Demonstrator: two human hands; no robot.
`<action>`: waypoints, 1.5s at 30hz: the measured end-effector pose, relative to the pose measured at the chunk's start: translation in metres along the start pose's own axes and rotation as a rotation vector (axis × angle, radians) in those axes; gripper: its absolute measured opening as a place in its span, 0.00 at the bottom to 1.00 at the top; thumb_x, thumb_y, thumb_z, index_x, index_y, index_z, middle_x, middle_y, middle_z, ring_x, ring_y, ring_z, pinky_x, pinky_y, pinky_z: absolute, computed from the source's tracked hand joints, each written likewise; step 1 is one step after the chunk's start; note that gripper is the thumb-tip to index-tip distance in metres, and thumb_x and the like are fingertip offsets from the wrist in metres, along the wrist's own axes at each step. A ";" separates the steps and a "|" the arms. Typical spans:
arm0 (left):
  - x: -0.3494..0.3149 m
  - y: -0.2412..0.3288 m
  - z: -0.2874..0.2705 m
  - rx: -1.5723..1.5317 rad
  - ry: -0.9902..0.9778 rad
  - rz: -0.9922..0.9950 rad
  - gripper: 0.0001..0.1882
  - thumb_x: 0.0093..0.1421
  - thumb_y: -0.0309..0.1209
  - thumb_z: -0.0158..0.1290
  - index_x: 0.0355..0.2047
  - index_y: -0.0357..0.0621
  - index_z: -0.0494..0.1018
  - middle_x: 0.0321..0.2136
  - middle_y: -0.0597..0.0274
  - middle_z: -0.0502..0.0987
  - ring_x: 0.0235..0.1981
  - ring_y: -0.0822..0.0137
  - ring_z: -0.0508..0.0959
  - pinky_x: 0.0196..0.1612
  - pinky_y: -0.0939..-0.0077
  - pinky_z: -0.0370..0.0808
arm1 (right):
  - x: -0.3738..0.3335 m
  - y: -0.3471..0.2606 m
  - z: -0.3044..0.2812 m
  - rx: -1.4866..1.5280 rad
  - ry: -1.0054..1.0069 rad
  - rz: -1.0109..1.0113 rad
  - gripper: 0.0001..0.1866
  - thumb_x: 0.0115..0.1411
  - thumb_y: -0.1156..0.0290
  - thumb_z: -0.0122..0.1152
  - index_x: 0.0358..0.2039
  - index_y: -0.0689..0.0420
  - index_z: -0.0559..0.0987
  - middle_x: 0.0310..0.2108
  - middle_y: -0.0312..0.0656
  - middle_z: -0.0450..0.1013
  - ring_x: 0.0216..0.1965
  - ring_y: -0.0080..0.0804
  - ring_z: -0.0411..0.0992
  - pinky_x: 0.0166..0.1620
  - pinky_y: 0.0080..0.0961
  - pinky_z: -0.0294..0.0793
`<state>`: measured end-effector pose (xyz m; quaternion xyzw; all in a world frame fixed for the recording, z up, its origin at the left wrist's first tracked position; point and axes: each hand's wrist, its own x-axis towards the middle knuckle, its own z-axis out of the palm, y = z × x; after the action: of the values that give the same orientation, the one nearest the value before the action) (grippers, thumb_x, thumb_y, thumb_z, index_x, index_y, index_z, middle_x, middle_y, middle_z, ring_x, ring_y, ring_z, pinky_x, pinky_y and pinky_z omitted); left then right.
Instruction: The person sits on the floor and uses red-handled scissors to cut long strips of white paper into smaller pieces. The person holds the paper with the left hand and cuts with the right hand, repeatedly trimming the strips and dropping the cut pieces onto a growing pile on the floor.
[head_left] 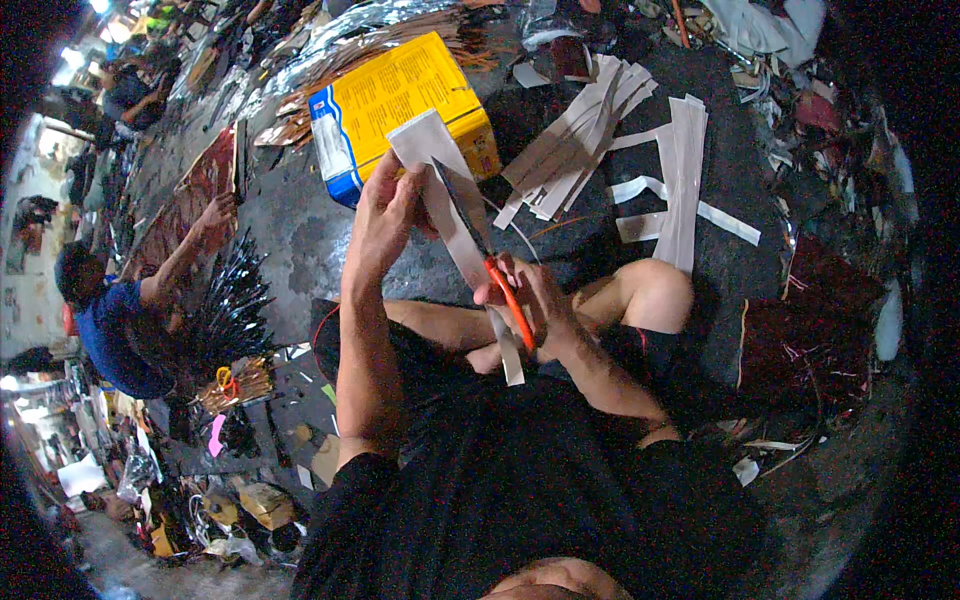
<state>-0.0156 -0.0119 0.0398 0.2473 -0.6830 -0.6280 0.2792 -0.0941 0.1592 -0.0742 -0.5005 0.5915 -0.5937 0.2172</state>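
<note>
A long, flat, pale grey strip (452,232), seemingly of paper or thin sheeting, is held between the hands, its upper left edge pinched by the left hand (388,208). It is judged light, bendable and easily creased, best gripped flat near an edge. Orange-handled, dark-bladed metal scissors (496,272) are clasped in the right hand (530,295). Similar matte, narrow pale strips (580,140) are heaped near a smooth yellow-and-blue box (430,75).
</note>
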 end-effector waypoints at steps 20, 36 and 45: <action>-0.015 -0.012 0.042 -0.021 0.029 0.036 0.13 0.58 0.30 0.41 0.42 0.38 0.63 0.33 0.66 0.69 0.33 0.75 0.68 0.37 0.82 0.65 | 0.002 -0.017 -0.010 -0.198 0.063 -0.139 0.18 0.52 0.54 0.52 0.29 0.57 0.69 0.22 0.45 0.65 0.26 0.46 0.66 0.26 0.38 0.64; -0.053 -0.062 0.085 -0.052 -0.519 -0.230 0.20 0.51 0.29 0.53 0.44 0.37 0.64 0.31 0.66 0.71 0.34 0.74 0.70 0.38 0.78 0.68 | 0.086 -0.077 -0.108 0.266 0.498 0.014 0.15 0.47 0.68 0.61 0.32 0.59 0.67 0.20 0.33 0.67 0.19 0.19 0.65 0.23 0.16 0.66; 0.083 -0.143 0.085 0.229 -0.342 -0.101 0.26 0.53 0.38 0.52 0.47 0.32 0.60 0.35 0.57 0.72 0.34 0.71 0.71 0.36 0.77 0.68 | 0.184 0.035 -0.258 -0.140 0.691 0.159 0.21 0.46 0.54 0.63 0.30 0.57 0.71 0.17 0.32 0.65 0.15 0.18 0.65 0.19 0.16 0.66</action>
<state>-0.1366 -0.0209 -0.1017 0.2015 -0.7740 -0.5923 0.0975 -0.3999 0.1200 0.0071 -0.2364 0.7063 -0.6671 0.0150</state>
